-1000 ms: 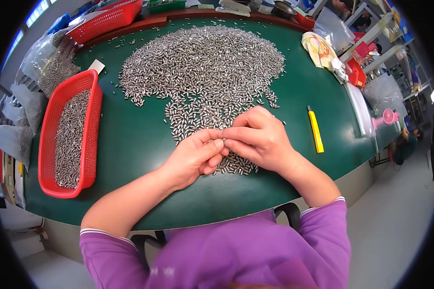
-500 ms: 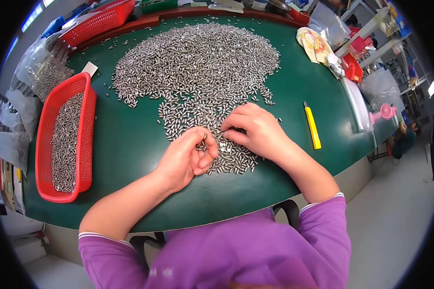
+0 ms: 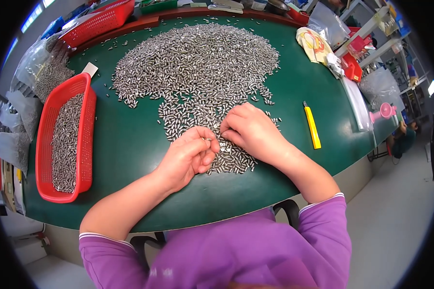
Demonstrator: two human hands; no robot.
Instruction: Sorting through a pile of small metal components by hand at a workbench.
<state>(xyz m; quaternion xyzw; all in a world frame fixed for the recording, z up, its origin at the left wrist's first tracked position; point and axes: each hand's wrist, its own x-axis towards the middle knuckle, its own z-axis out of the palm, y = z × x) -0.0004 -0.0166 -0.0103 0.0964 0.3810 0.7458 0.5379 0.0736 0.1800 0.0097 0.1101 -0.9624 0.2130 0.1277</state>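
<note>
A wide heap of small silvery metal pins (image 3: 197,58) covers the middle of the green table (image 3: 125,178), and a narrower spread of them runs toward me. Over that near spread, my left hand (image 3: 188,154) pinches one small metal pin (image 3: 207,139) between thumb and fingertip, its other fingers curled. Close beside it on the right, my right hand (image 3: 253,130) has thumb and fingers drawn together just above the pins. Whatever its fingertips hold, if anything, is hidden from view.
At the left stands a red perforated basket (image 3: 89,139) partly filled with the same pins. A yellow utility knife (image 3: 312,126) lies to the right. Clear bags of parts (image 3: 48,72) line the left edge. A cloth bag (image 3: 314,44) sits at the far right.
The left thumb and finger have shifted so the pin shows between their tips. The right fingertips have drawn slightly closer together near the left hand.
</note>
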